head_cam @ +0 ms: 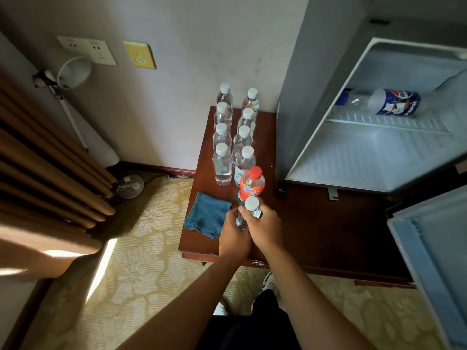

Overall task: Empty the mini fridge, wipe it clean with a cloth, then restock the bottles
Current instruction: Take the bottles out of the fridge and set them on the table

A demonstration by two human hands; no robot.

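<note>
Bottles point(233, 133), eight clear white-capped, stand in two rows on the wooden table point(316, 223) | blue cloth point(207, 214) lies at table's front left | left hand point(233, 236) and right hand point(265, 227) both grasp one white-capped bottle point(250, 209) just before a red-capped bottle point(251, 183) | mini fridge point(374, 122) open, Pepsi bottle point(384, 102) lying on its shelf

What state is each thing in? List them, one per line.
Fridge: door open, one bottle left inside.
Pepsi bottle: lying on the fridge shelf, capped.
Water bottles: upright in two rows, capped.
Red bottle: upright, capped.
Held bottle: capped, gripped by left hand and right hand.
Cloth: folded, on the table.
</note>
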